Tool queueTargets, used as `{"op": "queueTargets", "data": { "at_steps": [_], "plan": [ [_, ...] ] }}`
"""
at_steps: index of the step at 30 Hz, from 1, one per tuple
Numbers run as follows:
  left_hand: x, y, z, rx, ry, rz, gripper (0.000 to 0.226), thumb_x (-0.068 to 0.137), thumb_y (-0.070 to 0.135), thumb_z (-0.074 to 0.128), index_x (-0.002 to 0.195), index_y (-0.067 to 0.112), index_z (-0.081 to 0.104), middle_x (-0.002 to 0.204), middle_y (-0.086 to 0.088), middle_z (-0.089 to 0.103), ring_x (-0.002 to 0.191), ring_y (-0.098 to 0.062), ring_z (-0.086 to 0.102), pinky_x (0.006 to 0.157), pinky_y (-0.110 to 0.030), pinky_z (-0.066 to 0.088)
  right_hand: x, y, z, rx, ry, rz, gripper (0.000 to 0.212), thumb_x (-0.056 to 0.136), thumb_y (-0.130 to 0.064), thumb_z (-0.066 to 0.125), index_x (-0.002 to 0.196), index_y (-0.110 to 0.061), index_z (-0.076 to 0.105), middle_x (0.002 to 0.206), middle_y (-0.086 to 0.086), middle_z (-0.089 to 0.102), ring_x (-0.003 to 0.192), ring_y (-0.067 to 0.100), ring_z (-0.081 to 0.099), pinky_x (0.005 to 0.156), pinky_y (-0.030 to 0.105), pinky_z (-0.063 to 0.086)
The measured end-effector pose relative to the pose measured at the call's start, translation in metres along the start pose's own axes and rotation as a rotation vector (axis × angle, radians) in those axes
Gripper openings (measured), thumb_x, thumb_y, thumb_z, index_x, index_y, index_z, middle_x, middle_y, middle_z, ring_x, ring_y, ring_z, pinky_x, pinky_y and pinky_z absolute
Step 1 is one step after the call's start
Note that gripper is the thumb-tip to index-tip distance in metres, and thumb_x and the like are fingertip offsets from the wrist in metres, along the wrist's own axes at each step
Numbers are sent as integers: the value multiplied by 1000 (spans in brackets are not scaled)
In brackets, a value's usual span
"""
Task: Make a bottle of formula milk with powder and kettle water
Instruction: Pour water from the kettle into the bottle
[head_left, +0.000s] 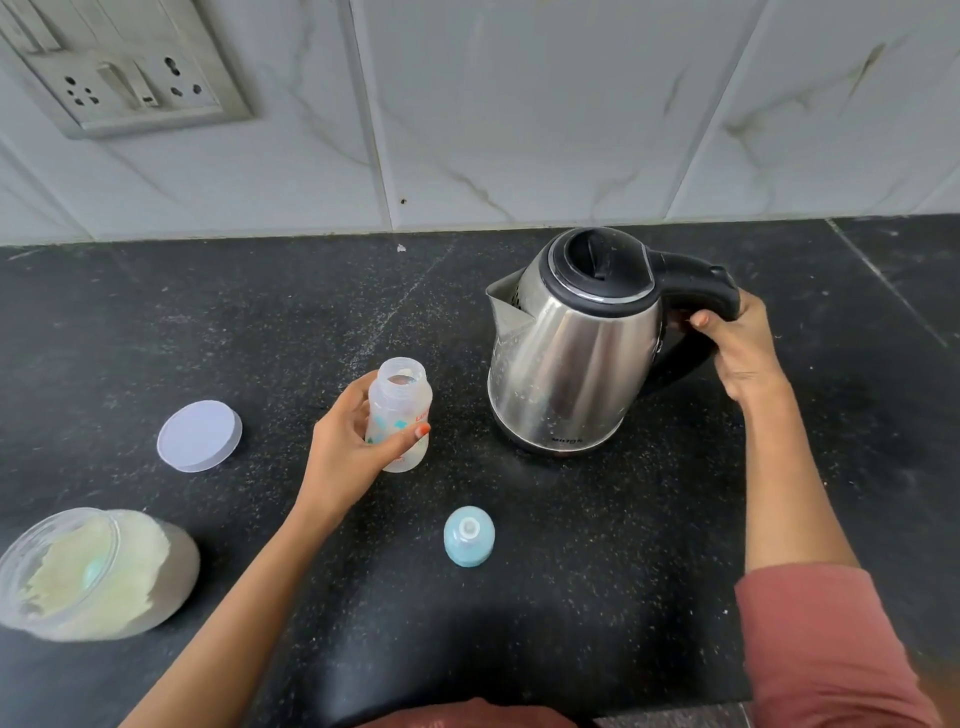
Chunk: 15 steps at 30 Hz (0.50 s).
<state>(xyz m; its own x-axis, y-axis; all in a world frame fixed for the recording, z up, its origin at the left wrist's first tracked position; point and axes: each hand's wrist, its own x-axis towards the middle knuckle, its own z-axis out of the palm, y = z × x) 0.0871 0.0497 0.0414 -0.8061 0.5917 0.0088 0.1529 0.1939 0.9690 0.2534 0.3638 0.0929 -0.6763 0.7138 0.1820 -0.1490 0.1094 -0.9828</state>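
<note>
The open bottle (399, 415) is gripped upright by the left hand (348, 452) on the black worktop (623, 545) — the kettle (576, 343), just beside it, is held at its handle by the right hand (740, 348).

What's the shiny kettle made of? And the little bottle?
The kettle looks like polished steel: its silver body mirrors the light. Its handle and lid look like matte black plastic. The bottle seems cloudy, see-through plastic, though glass cannot be ruled out.
</note>
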Motion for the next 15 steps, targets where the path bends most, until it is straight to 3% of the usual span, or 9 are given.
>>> {"op": "queueTargets", "data": {
  "at_steps": [4,11,15],
  "plan": [
    [6,2,3,-9,-10,-9,58,59,30,76,110,40,50,113,15,61,102,4,60,86,-14,49,0,-1,8,37,21,-48,38,40,-64,80,62,-34,71,50,-15,62,43,-1,51,41,11,38],
    [12,-1,0,-16,-6,-20,64,57,33,76,115,32,50,116,12,61,107,-2,59,91,-23,46,-8,-9,20,58,51,-93,31,46,-60,80,63,-35,72,52,-17,63,42,-1,51,38,10,36],
    [13,-6,-7,11,16,-16,61,65,20,79,118,30,50,118,9,59,111,-8,57,95,-29,45,-11,-21,32,14,32,-152,25,51,-52,80,70,-38,72,58,-18,66,46,-1,53,39,10,36]
  ]
}}
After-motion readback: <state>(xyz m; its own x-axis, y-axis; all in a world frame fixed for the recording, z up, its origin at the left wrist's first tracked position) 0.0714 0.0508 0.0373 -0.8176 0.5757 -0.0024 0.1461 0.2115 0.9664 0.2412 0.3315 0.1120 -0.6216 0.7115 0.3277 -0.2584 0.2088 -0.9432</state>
